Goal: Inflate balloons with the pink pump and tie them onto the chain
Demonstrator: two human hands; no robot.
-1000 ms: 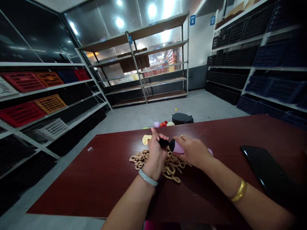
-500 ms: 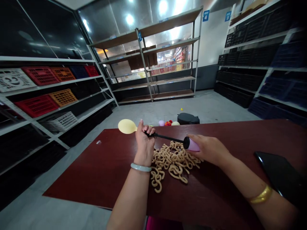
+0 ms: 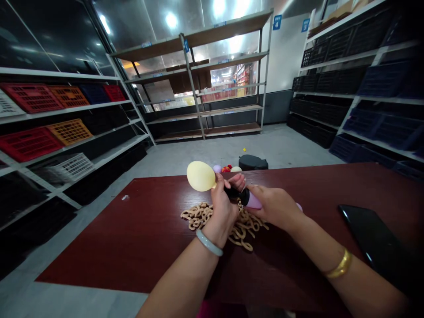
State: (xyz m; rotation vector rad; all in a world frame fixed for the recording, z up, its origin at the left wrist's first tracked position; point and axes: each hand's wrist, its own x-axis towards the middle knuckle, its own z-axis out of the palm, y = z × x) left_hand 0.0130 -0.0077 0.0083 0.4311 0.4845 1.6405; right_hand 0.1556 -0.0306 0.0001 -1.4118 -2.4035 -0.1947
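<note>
I see my left hand (image 3: 222,204) closed around the black end of a little hand pump (image 3: 247,198), with its fingers (image 3: 237,180) pinching the neck of a yellow balloon (image 3: 200,176) onto the tip; the balloon sticks out at about ten o'clock from that hand, up above the bench (image 3: 132,247); it is round but small, so I think it is only partly full. My right hand (image 3: 276,207) is wrapped tight on the pink body of the pump, just beside the left hand, and the two parts of the pump look pushed close together.

Under both hands lies a heap of empty tan balloons (image 3: 238,227), all curly and flat, resting on the bench; from how they lie, none of those has any air in it; so I judge that one balloon is being filled and the big heap is left to do.

At about three o'clock from my hands a dark phone (image 3: 371,240) lies flat on the bench, well apart from the heap. At twelve o'clock, past the far edge of the bench, a few small coloured balloons (image 3: 228,168) sit on the floor near a black bag (image 3: 252,162); red and orange crates (image 3: 49,117) stand on the shelves at nine o'clock.
</note>
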